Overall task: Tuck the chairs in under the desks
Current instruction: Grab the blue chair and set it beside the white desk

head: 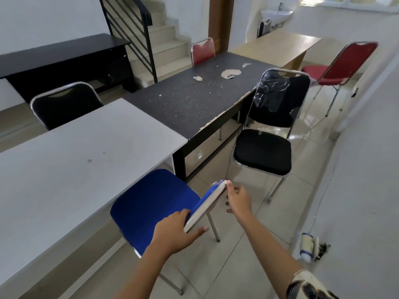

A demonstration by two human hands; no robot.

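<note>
Small white tag [260, 132] at the seat rear of the black padded chrome-frame chair [263, 154]: too small to read.

Blue padded metal-frame chair [151, 203] sits at the near R corner of the white rectangular laminate desk [75, 158]. Seat front is under the desk edge; seat rear & backrest [205, 206] stick out over the pale tiled floor [248, 255].

L hand [177, 229] grips the backrest's near end, fingers over the blue front, thumb along the white rear. R hand [239, 201] is at the far end w/ thumb tip at the top corner & fingers loosely curled behind; can't tell if it's pinching.

The black chair stands angled beside the dark speckled desk with chipped edging [194, 100], seat fully out. Red padded chrome-frame chair [345, 61] stands well apart from the beige wooden desk [274, 46]. Open floor runs btwn these chairs & the white wall [367, 169] on the R.
</note>
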